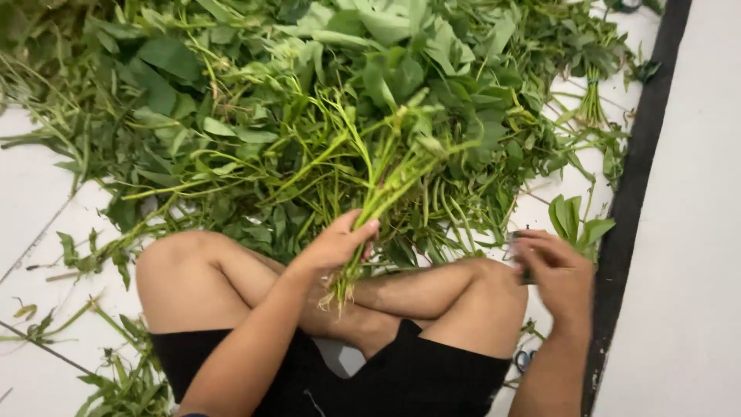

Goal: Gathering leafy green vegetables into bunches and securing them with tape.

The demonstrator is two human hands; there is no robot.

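Note:
My left hand [337, 242] grips a bunch of long green stems [386, 174] near its root end, which hangs down over my crossed legs [432, 293]. The stems fan upward into a big heap of leafy greens [309, 100]. My right hand [557, 272] hovers at the right, beside my knee, blurred, with fingers curled around a small dark object I cannot make out. A small leafy sprig [575, 220] lies just above that hand.
I sit cross-legged in black shorts [409, 378] on a white tiled floor [31, 193]. A tied bundle of greens [593, 93] lies at the upper right. A dark strip [644, 154] runs along the right, with a pale surface beyond. Loose leaves lie at the lower left.

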